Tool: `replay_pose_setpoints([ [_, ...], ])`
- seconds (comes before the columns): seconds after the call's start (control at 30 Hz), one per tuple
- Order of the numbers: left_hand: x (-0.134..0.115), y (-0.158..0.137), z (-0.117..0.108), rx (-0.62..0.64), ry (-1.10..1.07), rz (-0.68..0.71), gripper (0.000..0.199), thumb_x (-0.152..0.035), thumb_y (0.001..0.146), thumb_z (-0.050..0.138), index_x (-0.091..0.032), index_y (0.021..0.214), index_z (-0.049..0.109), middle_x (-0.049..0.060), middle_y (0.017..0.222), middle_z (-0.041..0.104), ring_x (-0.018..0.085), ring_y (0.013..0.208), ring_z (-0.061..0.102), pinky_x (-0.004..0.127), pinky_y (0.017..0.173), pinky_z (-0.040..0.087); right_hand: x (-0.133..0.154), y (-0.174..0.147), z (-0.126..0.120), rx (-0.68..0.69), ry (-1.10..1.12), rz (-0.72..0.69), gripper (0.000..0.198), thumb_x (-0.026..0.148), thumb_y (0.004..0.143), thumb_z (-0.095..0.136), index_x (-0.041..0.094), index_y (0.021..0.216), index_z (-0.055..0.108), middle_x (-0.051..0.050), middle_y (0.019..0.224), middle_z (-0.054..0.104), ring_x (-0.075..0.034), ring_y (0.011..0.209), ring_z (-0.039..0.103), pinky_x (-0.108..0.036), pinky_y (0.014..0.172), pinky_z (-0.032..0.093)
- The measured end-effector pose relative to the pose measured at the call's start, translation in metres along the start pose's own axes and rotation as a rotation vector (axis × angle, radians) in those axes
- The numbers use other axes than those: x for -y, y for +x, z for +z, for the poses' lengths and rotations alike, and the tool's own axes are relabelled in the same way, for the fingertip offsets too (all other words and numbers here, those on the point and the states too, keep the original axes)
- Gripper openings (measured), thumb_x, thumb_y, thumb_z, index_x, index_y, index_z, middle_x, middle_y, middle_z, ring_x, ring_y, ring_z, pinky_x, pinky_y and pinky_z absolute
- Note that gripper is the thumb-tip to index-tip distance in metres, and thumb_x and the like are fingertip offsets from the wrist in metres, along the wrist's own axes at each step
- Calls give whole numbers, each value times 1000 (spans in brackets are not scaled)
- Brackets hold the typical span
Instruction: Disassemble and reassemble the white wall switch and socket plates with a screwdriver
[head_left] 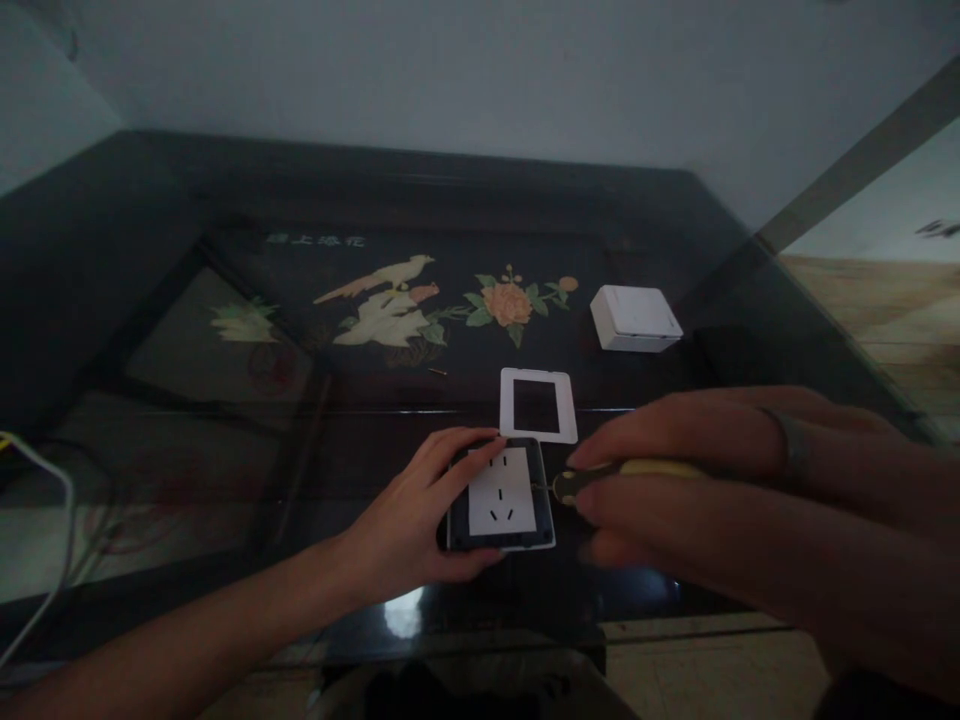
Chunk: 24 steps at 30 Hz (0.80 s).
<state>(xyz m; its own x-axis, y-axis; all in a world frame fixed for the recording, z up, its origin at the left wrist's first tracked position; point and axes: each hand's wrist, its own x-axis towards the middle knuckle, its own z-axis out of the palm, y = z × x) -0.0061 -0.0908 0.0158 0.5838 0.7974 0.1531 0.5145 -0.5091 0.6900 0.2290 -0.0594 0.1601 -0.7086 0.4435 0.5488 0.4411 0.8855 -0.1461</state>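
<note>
A wall socket (500, 505) with a white face and dark surround lies face up near the table's front edge. My left hand (431, 495) grips it from the left, fingers at the top edge and thumb along the bottom. In my right hand (697, 490) is a screwdriver (637, 475) with a yellow and dark handle, held sideways. Its thin tip reaches the right side of the socket's face; whether it sits in a screw is too small to tell. Just beyond the socket lies a white rectangular frame (508, 405), flat on the table.
A white box-shaped unit (637, 315) stands farther back on the right. A small brass-coloured screw (437, 372) lies left of the frame. The dark glossy table (360, 190) carries a bird-and-flower picture and meets the wall behind. A white cable (67, 520) hangs at the left.
</note>
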Motion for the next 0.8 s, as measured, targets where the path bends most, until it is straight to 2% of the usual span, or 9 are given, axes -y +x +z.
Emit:
replay_pose_setpoints([
  [0.13, 0, 0, -1, -1, -1, 7, 90, -38, 72, 74, -28, 145, 23, 12, 143, 36, 33, 129, 37, 52, 104, 40, 3, 5, 5, -42, -135, 23, 17, 20, 85, 57, 27, 73, 66, 6, 68, 70, -13, 62, 66, -23, 61, 52],
  [0.23, -1, 0, -1, -11, 30, -4, 88, -37, 74, 72, -29, 145, 22, 12, 143, 35, 33, 130, 36, 54, 104, 40, 1, 3, 1, 126, -65, 31, 20, 27, 88, 54, 27, 104, 66, 1, 91, 72, -17, 76, 69, -25, 67, 55],
  [0.3, -1, -1, 0, -15, 50, -6, 88, -36, 74, 72, -28, 146, 21, 12, 144, 34, 34, 131, 35, 55, 105, 39, -1, -1, -4, 265, -10, 48, 45, 21, 91, 44, 25, 135, 47, -2, 116, 67, -17, 93, 68, -23, 74, 56],
  [0.37, -1, -1, 1, -13, 52, -8, 88, -35, 73, 72, -28, 145, 22, 12, 144, 34, 34, 131, 35, 54, 105, 38, -2, -6, -7, 323, 20, 74, 58, 17, 90, 40, 29, 146, 30, 0, 127, 61, -15, 101, 66, -21, 78, 56],
  [0.43, -1, -1, 1, -12, 38, -21, 88, -34, 73, 72, -28, 145, 22, 12, 143, 36, 33, 129, 36, 53, 105, 39, -1, -9, -7, 210, 31, 83, 48, 23, 92, 42, 35, 139, 42, 3, 119, 65, -14, 94, 68, -19, 74, 56],
  [0.53, -1, 0, 0, 3, 2, -22, 89, -36, 73, 72, -29, 145, 22, 11, 142, 36, 33, 129, 38, 52, 104, 40, 3, -7, -2, 2, 3, 62, 25, 31, 92, 46, 33, 102, 69, 3, 97, 71, -13, 76, 69, -16, 58, 54],
  [0.63, 0, 0, 0, 4, -16, -7, 90, -37, 72, 73, -30, 146, 22, 11, 143, 36, 33, 129, 37, 54, 105, 39, 6, 0, 4, -36, -67, 2, 28, 23, 90, 49, 30, 75, 71, 3, 75, 70, -13, 63, 66, -19, 52, 52],
  [0.7, 0, 1, 0, -8, -16, -4, 89, -36, 72, 73, -29, 145, 23, 12, 143, 37, 33, 129, 37, 53, 105, 39, 5, 3, 4, -17, -83, -25, 28, 23, 90, 49, 30, 76, 71, 3, 72, 70, -14, 62, 66, -22, 56, 54],
  [0.8, -1, 0, 0, -21, 15, -1, 88, -37, 73, 73, -27, 145, 25, 12, 143, 37, 33, 129, 37, 53, 105, 40, -1, 0, 1, 81, -64, 23, 25, 32, 92, 48, 30, 105, 69, 0, 98, 72, -18, 82, 69, -27, 69, 58],
])
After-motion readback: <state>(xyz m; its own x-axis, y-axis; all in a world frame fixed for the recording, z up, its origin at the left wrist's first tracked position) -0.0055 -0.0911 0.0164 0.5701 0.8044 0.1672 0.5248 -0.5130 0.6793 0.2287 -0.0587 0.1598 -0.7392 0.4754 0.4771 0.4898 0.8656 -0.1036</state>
